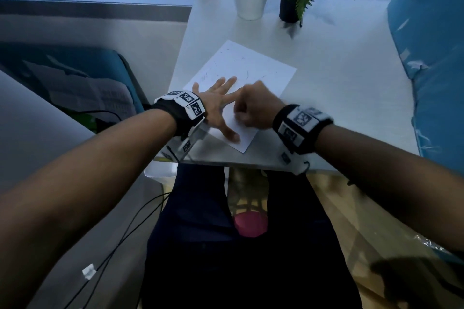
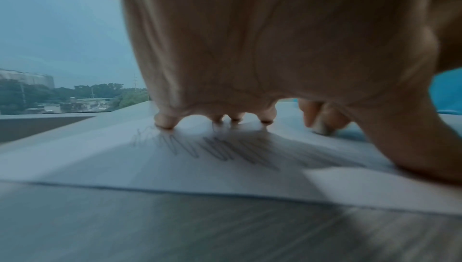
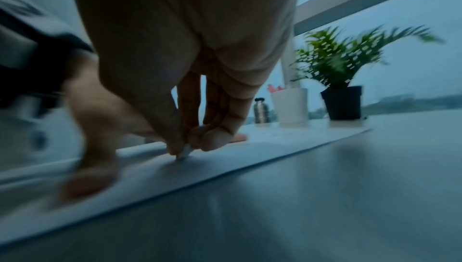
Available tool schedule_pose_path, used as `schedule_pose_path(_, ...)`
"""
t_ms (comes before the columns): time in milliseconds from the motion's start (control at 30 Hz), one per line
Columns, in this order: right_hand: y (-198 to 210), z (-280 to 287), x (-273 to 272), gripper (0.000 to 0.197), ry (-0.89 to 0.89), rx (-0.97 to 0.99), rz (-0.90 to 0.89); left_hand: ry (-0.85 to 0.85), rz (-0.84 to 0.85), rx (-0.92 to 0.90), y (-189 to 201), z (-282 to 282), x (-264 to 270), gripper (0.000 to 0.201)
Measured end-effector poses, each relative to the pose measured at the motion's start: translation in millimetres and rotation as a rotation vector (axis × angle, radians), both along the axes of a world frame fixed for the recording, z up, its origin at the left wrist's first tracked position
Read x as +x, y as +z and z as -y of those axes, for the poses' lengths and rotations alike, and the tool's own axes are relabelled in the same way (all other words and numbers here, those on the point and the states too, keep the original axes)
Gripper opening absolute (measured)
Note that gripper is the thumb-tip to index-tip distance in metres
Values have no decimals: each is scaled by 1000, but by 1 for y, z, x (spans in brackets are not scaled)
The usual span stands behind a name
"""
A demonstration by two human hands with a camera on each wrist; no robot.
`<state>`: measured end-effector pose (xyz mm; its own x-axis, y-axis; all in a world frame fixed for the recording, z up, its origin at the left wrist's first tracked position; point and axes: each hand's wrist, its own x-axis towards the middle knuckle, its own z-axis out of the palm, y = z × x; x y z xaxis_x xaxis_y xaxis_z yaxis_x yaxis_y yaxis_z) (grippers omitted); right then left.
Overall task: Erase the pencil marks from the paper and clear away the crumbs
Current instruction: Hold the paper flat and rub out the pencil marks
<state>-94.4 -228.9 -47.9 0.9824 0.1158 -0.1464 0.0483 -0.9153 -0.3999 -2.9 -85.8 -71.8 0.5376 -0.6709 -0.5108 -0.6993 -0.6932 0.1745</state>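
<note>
The left hand (image 1: 218, 105) lies spread flat, pinning the paper (image 1: 266, 70) just beside the right hand (image 1: 256, 108), which pinches an eraser (image 3: 184, 152) rubbing the marks (image 2: 225, 151).

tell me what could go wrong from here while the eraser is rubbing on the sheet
1. The paper overhangs the near table edge; only the spread left hand pins it, so a hard stroke could crease or tear it.
2. The right hand pinches a small eraser stub that might slip out.
3. Dark crumbs lie across the far half and may smear or scatter.
</note>
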Motion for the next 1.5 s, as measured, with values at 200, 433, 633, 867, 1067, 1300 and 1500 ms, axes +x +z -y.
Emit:
schedule_pose_path(200, 6, 19, 16, 13, -109, 42, 69, 15, -10, -2, 0, 1, -3, 142)
schedule_pose_path(433, 7, 18, 17, 13, -123, 34, 48, 15, -16, 17, 1, 1, -2, 144)
schedule_pose_path(633, 3, -12, -4, 14, 18, 65, -12, 17, -7, 28, 4, 2, -4, 141)
schedule_pose_path(867, 11, -15, 0, 33, 70, -47, 17, 10, 31, 44, 0, 3, -3, 141)
schedule_pose_path(1067, 12, 24, 24, 17, -162, -67, 52, 18, 30, 40, 4, 2, -6, 143)
schedule_pose_path(1300, 16, 18, 10, 11, -69, -8, 12, 25, 30, 82, 10, 7, -8, 142)
schedule_pose_path(1500, 3, -4, -10, 9, 67, 22, -27, 18, 27, 107, 22, 12, -15, 134)
